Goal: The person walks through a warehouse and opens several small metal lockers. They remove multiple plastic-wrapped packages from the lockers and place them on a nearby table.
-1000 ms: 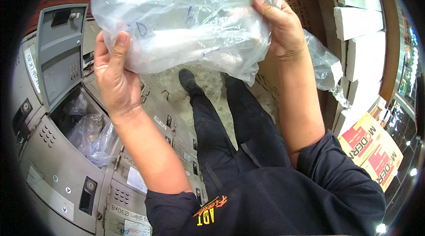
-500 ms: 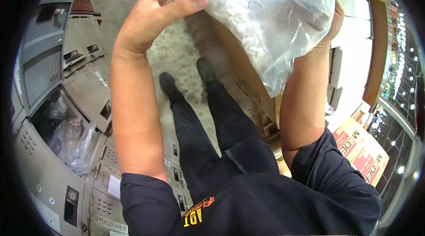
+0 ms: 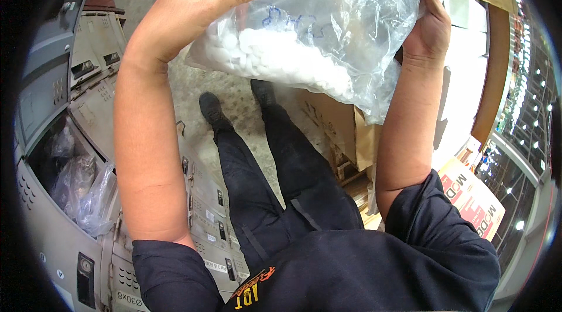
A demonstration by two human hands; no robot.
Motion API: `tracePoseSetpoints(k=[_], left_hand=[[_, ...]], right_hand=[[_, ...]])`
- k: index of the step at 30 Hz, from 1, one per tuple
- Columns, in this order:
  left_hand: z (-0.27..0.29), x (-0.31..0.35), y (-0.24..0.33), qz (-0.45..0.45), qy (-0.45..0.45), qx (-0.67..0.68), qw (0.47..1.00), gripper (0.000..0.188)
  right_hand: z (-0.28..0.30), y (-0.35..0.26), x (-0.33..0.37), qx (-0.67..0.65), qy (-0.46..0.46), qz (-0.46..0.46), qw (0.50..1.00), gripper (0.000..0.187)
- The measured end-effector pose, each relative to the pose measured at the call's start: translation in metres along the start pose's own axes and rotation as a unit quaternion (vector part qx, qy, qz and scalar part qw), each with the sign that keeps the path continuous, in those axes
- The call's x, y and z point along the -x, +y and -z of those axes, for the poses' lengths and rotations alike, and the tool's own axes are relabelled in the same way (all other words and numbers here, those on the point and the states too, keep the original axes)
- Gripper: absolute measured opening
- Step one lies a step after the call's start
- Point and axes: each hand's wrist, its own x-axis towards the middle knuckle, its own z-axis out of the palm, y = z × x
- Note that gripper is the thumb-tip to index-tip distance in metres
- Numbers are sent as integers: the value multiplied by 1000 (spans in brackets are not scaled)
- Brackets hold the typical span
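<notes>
A clear plastic bag point(image 3: 328, 2) hangs between my two hands at the top of the view, with blue handwriting on it. Small white pieces point(image 3: 275, 57) are heaped along its lower edge; their exact kind is too small to make out. My left hand point(image 3: 202, 4) grips the bag's left side, the thumb lying over the front and the other fingers partly hidden behind. On the right side, my right hand point(image 3: 430, 25) holds the bag with its fingers curled around the edge, partly covered by the plastic.
Grey metal lockers point(image 3: 93, 101) line the left side. One open compartment holds crumpled clear plastic bags point(image 3: 88, 189). Cardboard boxes point(image 3: 336, 130) stand beyond my legs, and a printed carton point(image 3: 471, 195) is at the right. My shoes point(image 3: 213, 110) are on the concrete floor point(image 3: 240, 92).
The bag has spread wider and tipped more level, and the white pieces have shifted toward its lower left. My left hand has moved left; more of my right hand now shows.
</notes>
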Motion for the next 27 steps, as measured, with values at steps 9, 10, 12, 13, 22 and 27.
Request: tracePoseSetpoints(k=[9,10,12,13,22,27], left_hand=[[38,-7,-28,56,28,-79,995,40],[39,-4,-28,59,29,-75,995,41],[43,2,-27,68,24,-87,994,43],[39,13,-26,76,11,-99,992,46],[71,85,-70,152,98,-155,971,40],[68,78,-100,240,108,-148,953,43]], right_hand=[[-12,11,-12,24,-36,31,999,53],[-15,11,-11,10,-64,21,998,55],[-23,15,-8,-17,-118,2,993,59],[-22,18,5,-10,-109,-2,994,62],[-14,97,69,18,8,-170,985,50],[-3,145,116,53,62,-187,979,28]])
